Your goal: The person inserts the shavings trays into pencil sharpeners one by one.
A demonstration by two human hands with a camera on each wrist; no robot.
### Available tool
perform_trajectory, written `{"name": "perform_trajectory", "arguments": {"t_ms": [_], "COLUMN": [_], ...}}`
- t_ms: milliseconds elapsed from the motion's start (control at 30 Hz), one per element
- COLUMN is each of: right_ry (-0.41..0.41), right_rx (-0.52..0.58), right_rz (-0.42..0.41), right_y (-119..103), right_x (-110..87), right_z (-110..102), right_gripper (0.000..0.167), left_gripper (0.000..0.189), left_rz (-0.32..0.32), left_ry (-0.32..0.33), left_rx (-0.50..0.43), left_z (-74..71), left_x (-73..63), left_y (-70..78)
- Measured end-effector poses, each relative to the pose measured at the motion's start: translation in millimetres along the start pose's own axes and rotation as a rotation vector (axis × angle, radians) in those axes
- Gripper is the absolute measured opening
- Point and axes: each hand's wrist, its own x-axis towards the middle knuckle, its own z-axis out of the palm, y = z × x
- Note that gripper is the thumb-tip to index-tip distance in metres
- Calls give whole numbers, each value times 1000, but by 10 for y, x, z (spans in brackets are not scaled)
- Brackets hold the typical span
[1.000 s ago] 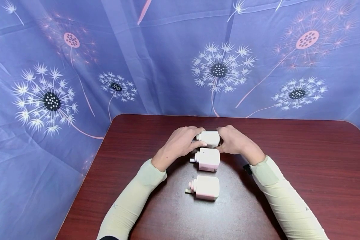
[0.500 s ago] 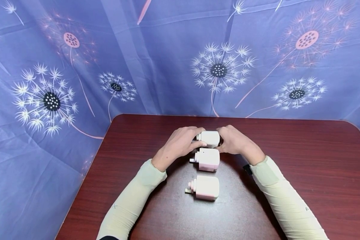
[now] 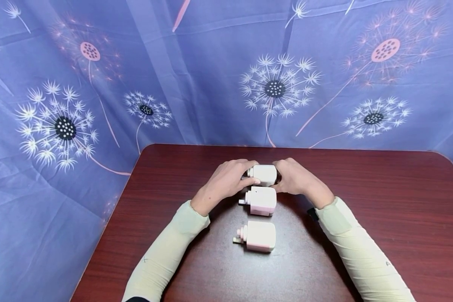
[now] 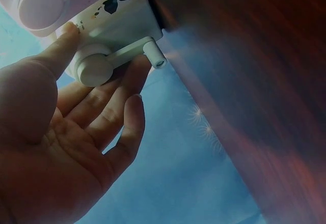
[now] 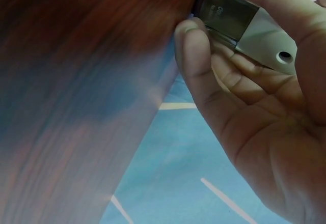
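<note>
At the far end of a row, a cream hand-crank pencil sharpener (image 3: 265, 174) sits between both hands. My left hand (image 3: 228, 177) grips its crank side, thumb on the near face and fingers round the far side. The left wrist view shows its crank handle (image 4: 127, 53) and dark printed marks. My right hand (image 3: 294, 176) holds the opposite end. Thumb and fingers flank it there, beside a dark see-through drawer (image 5: 224, 15) and a round hole in the right wrist view. Right behind my thumbs sits a pale pink sharpener (image 3: 263, 201), its crank to the left.
Another pinkish sharpener (image 3: 261, 236) stands nearer, apart from the others, facing the same way. All stand on a dark red wooden table (image 3: 381, 201). A blue dandelion-print cloth (image 3: 211, 84) hangs behind and left of the table.
</note>
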Motion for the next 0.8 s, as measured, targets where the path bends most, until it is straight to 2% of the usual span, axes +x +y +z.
{"name": "perform_trajectory", "arguments": {"t_ms": [233, 467, 800], "right_ry": [13, 30, 49], "right_rx": [10, 53, 58], "right_rz": [1, 17, 12], "right_y": [11, 11, -14], "right_x": [-43, -68, -127], "right_z": [27, 66, 74], "right_gripper": [35, 35, 38], "left_gripper": [59, 60, 67], "left_rz": [0, -5, 42], "left_ry": [6, 17, 48], "left_rx": [4, 29, 58], "left_z": [24, 35, 76], "left_x": [-29, -52, -74], "left_y": [9, 4, -21]}}
